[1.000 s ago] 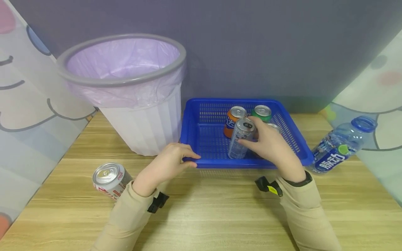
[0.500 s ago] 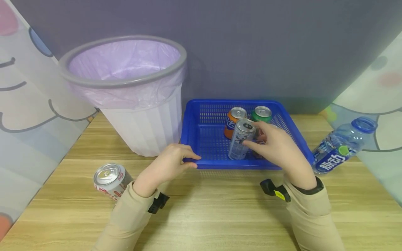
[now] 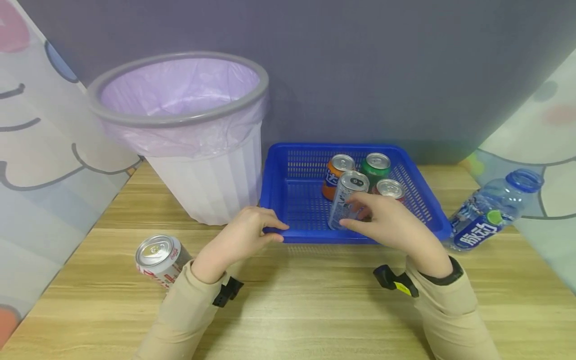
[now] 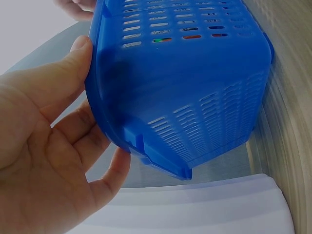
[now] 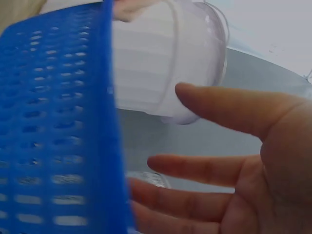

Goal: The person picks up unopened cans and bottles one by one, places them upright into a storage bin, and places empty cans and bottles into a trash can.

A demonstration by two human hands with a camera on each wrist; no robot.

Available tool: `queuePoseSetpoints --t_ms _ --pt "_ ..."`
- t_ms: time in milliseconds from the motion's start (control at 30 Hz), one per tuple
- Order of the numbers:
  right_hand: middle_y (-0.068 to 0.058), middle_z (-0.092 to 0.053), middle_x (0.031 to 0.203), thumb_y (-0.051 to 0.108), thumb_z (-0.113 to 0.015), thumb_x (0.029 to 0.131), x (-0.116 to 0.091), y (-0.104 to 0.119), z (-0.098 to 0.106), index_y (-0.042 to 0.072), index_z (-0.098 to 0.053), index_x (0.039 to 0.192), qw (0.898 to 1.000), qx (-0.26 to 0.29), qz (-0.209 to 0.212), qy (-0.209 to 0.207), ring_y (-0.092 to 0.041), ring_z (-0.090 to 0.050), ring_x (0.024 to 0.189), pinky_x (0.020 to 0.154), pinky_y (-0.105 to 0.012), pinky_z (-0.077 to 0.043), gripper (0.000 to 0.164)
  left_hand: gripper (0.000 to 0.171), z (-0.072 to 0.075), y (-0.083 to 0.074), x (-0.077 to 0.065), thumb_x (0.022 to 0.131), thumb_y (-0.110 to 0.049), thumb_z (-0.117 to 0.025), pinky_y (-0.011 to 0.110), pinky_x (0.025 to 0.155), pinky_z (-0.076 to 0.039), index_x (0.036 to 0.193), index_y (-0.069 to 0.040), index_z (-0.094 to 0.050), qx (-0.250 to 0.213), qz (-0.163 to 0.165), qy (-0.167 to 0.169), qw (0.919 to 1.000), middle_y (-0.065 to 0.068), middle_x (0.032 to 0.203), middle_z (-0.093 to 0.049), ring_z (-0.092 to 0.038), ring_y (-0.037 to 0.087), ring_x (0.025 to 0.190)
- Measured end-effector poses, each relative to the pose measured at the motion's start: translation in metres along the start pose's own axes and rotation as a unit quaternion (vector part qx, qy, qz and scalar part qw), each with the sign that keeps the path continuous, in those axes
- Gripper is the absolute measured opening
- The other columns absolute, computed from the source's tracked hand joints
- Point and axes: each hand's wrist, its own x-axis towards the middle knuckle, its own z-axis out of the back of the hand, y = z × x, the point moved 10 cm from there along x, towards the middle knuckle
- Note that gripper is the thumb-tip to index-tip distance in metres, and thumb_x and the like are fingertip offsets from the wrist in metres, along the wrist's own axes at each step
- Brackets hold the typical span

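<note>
At the near left corner of the blue plastic basket (image 3: 274, 180), my left hand (image 3: 247, 227) pinches the rim between thumb and fingers. The left wrist view shows that hand (image 4: 58, 131) at the rim of the basket (image 4: 195, 63). Over the front rim reaches my right hand (image 3: 389, 220), thumb and fingers apart and straight in the right wrist view. It is nearest a tall silver can (image 3: 337, 200), whose lower side it partly hides. An orange can (image 3: 330, 182), a green can (image 3: 377, 167) and a red can (image 3: 390, 189) stand behind and beside it.
A white bin (image 3: 211, 185) with a purple liner stands left of the basket. A silver-white can (image 3: 157, 255) with red lettering is by my left forearm. At the right, a blue capless bottle (image 3: 488, 215) stands next to the basket. A grey wall (image 3: 360, 75) rises behind.
My right hand has let go of the tall silver can and drawn down and to the right, so the red can's top now shows. The left hand keeps its place on the rim.
</note>
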Motion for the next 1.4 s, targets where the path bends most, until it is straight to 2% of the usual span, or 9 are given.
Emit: queuePoseSetpoints --t_ms 167,333,467,667,1000,1400 --pt "-0.001 -0.069 0.093 0.041 -0.062 0.087 0.002 0.000 -0.017 0.008 -0.062 0.112 0.999 0.010 0.025 0.037 -0.015 -0.065 0.086 0.075 -0.036 -0.054 0.041 0.021 0.000 0.000 0.001 0.077 -0.015 -0.073 0.021 0.068 -0.051 0.096 -0.009 -0.073 0.003 0.000 0.002 1.0000 -0.001 0.083 -0.069 -0.064 0.011 0.077" --pt "0.002 -0.069 0.095 0.047 -0.052 0.091 0.002 -0.002 -0.028 0.012 -0.063 0.110 0.998 0.013 0.020 0.058 -0.013 -0.064 0.089 0.078 -0.037 -0.054 0.041 0.021 0.000 -0.002 0.001 0.077 -0.015 -0.074 0.021 0.068 -0.051 0.096 -0.008 -0.074 0.003 -0.005 0.000 1.0000 -0.001 0.082 -0.069 -0.064 0.011 0.077" --pt "0.003 -0.068 0.093 0.045 -0.049 0.093 0.001 -0.007 -0.034 0.014 -0.064 0.107 0.998 -0.005 0.012 0.068 -0.009 -0.062 0.082 0.075 -0.036 -0.052 0.037 0.020 -0.001 -0.003 0.002 0.077 -0.015 -0.073 0.021 0.068 -0.051 0.096 -0.008 -0.074 0.001 -0.007 0.000 1.0000 -0.001 0.082 -0.069 -0.064 0.011 0.076" --pt "0.004 -0.068 0.091 0.047 -0.046 0.094 -0.004 -0.020 -0.038 0.015 -0.064 0.105 0.997 -0.036 0.006 0.068 -0.009 -0.062 0.079 0.073 -0.036 -0.051 0.038 0.020 -0.001 -0.003 0.001 0.077 -0.014 -0.074 0.021 0.067 -0.051 0.096 -0.007 -0.074 -0.005 -0.007 0.001 1.0000 -0.001 0.082 -0.069 -0.064 0.011 0.075" --pt "0.011 -0.060 0.074 0.048 -0.042 0.095 -0.005 -0.020 -0.045 0.021 -0.065 0.102 0.992 -0.062 0.037 0.099 -0.004 -0.052 0.067 0.064 -0.030 -0.046 0.036 0.020 -0.002 0.000 0.000 0.077 -0.015 -0.074 0.022 0.069 -0.050 0.096 -0.008 -0.074 0.001 -0.001 0.002 1.0000 -0.002 0.081 -0.069 -0.064 0.011 0.076" --pt "0.009 -0.049 0.062 0.051 -0.043 0.094 -0.003 -0.022 -0.047 0.020 -0.063 0.091 0.993 -0.073 0.027 0.085 -0.006 -0.046 0.058 0.057 -0.025 -0.039 0.038 0.020 -0.001 -0.004 0.000 0.077 -0.015 -0.073 0.028 0.075 -0.052 0.096 -0.008 -0.073 0.031 -0.005 0.000 0.9995 -0.001 0.083 -0.069 -0.065 0.013 0.079"
